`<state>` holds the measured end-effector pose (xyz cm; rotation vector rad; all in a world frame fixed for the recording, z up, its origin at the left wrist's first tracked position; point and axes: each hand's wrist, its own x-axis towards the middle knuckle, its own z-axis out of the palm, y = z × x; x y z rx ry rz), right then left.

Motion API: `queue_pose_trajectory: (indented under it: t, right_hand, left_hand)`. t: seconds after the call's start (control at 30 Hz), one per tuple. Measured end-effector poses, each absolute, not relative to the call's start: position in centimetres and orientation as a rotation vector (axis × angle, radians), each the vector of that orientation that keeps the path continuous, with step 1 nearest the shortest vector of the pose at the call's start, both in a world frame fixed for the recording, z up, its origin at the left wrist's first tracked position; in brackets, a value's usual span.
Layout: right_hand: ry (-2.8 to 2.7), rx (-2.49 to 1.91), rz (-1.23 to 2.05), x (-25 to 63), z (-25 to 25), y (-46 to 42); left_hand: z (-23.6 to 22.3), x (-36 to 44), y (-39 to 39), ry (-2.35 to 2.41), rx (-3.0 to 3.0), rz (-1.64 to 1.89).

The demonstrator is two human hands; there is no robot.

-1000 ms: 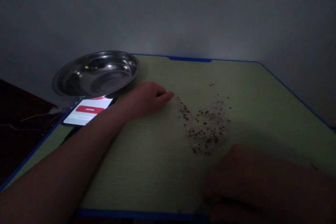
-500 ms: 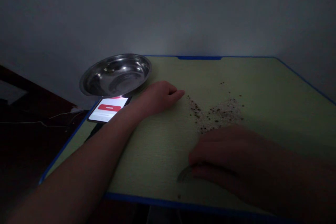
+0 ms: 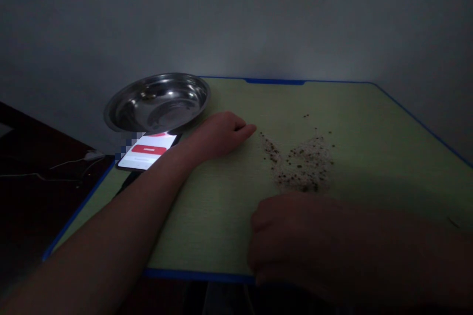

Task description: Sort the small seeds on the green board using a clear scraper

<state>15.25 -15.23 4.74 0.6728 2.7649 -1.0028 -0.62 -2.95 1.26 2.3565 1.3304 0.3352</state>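
Note:
A loose patch of pale, rice-like grains mixed with small dark brown bits [image 3: 303,167] lies spread on the pale green tabletop [image 3: 214,206]. My left hand [image 3: 227,133] rests on the table left of the patch, fingers curled in and thumb pointing toward the grains; nothing shows in it. Just on the near side of the patch, my right hand [image 3: 284,236] is closed, its back toward me. Its fingertips and anything inside them are hidden. A shiny steel basin [image 3: 173,113] stands beyond my left wrist.
A lit phone [image 3: 144,152] lies by the table's left edge, partly behind my left forearm. Blue trim [image 3: 199,275] borders the table. The grey wall [image 3: 236,19] rises behind it. White cables [image 3: 66,163] run at the left. Light is dim.
My right hand has come nearer to me and turned, uncovering more of the grains. A greyish shape by its thumb no longer shows. My left hand stays put; the view shifts slightly.

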Motion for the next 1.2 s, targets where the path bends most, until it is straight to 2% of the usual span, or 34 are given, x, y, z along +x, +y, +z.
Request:
queue_pose_trajectory:
  t: [0.13,0.27,0.37,0.87,1.2]
  right_hand:
    - [2.839,1.068,-1.139,18.8,5.3,-15.1]
    - [2.924,1.494,-0.933,22.7,5.1,-13.4]
    - [2.832,1.662,-0.906,24.7,4.6,-12.6]
    - [2.659,1.503,-1.002,25.4,4.1,-13.0]
    - [2.667,1.477,-0.954,25.2,3.8,-13.0]
  left_hand:
    - [1.2,-0.7,-2.9,1.334,2.351,0.335]
    - [1.3,-0.7,-2.9,1.35,2.325,0.297]
    - [1.4,-0.8,-2.8,1.354,2.315,0.274]
    - [1.2,-1.1,-2.6,1.382,2.272,0.242]
    - [1.4,-0.9,-2.7,1.4,2.277,0.241]
